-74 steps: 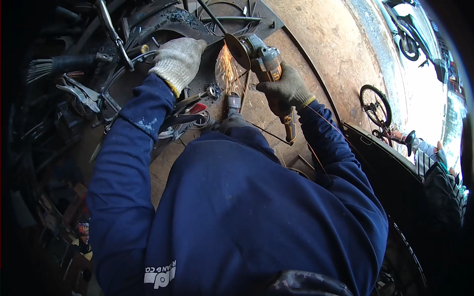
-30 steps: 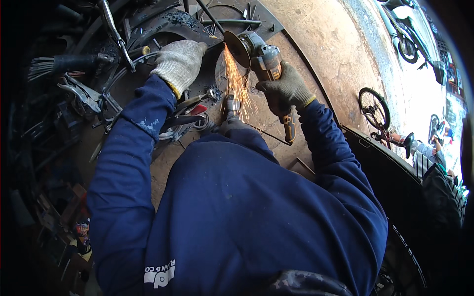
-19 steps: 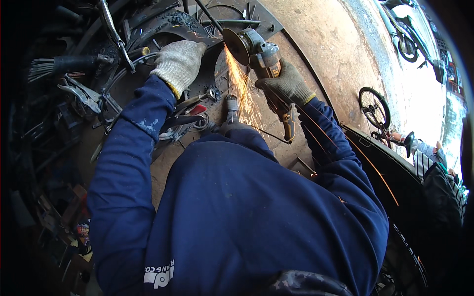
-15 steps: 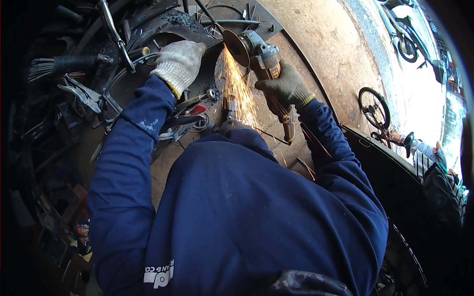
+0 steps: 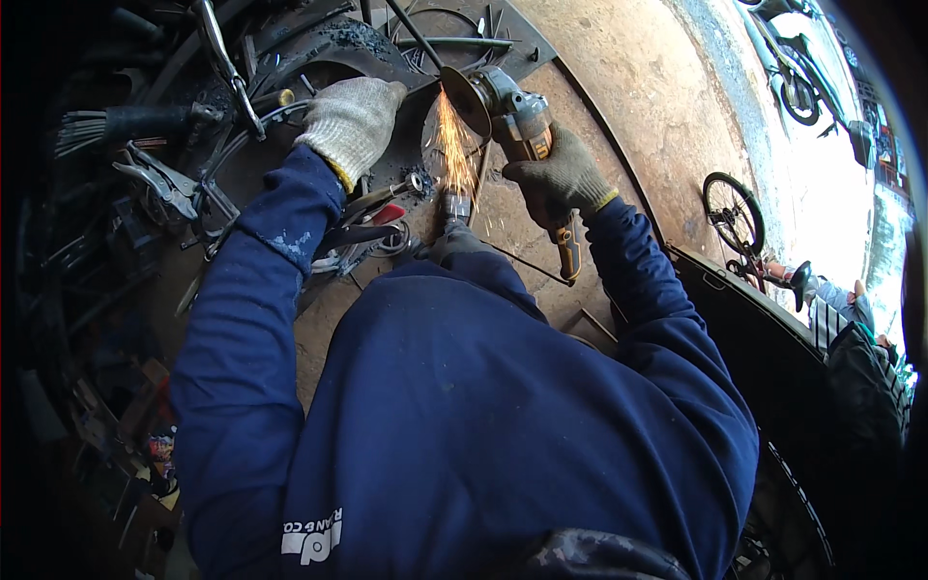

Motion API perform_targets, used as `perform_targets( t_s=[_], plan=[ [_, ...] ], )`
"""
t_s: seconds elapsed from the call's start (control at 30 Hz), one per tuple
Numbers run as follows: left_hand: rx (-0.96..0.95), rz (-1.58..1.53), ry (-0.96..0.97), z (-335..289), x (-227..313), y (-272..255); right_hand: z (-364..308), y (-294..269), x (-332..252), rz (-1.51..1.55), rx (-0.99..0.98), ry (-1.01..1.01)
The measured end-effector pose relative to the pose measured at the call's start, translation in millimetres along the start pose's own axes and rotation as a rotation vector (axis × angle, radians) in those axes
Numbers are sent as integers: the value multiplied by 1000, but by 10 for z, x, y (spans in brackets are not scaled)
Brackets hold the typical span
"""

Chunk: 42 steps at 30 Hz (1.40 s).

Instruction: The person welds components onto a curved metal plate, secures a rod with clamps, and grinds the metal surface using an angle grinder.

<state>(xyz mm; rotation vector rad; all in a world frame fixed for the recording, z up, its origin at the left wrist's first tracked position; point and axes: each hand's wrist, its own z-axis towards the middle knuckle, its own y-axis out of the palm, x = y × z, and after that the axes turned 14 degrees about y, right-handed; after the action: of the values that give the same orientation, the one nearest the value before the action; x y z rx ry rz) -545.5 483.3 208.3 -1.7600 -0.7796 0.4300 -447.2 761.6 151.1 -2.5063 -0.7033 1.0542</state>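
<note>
My right hand, in a grey knit glove, is wrapped round the body of a yellow-and-black angle grinder. The grinder's thin disc stands on edge near the lower end of a dark metal rod. Orange sparks spray from there toward me. To the left of the disc, my left hand, in a pale knit glove, is closed at the edge of a dark metal piece. Its fingertips are turned away, so what it grips is hidden.
Locking pliers, a wire brush and a red-handled tool lie among metal scraps on the left. My shoe is below the sparks. A dark panel stands at right, with a bicycle and a seated person beyond.
The grinder and my right hand have shifted slightly right and down. The spark stream has become thinner and shorter. The dark rod reaches a little lower beside the disc. My left hand has barely moved.
</note>
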Motion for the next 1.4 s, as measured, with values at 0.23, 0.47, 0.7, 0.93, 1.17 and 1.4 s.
perform_targets(
  t_s=[0.23, 0.47, 0.7, 0.93, 1.17, 1.4],
  plan=[
    [28, 2, 5, -4, -31, 64, 30, -30, -50, 33, 15, -61],
    [7, 1, -10, -9, -10, 31, -89, -98, -210, 17, -25, -20],
    [-18, 5, -11, 3, -3, 1, -33, -69, -139, 33, -9, -45],
    [1, -7, -14, 6, -10, 18, -20, -92, -155, 53, -57, -41],
    [3, 1, -10, -4, -9, 30, 0, -47, -109, 31, -16, -61],
    [6, 11, -1, -8, 0, -9, -25, -45, -102, -5, -9, -39]
  ],
)
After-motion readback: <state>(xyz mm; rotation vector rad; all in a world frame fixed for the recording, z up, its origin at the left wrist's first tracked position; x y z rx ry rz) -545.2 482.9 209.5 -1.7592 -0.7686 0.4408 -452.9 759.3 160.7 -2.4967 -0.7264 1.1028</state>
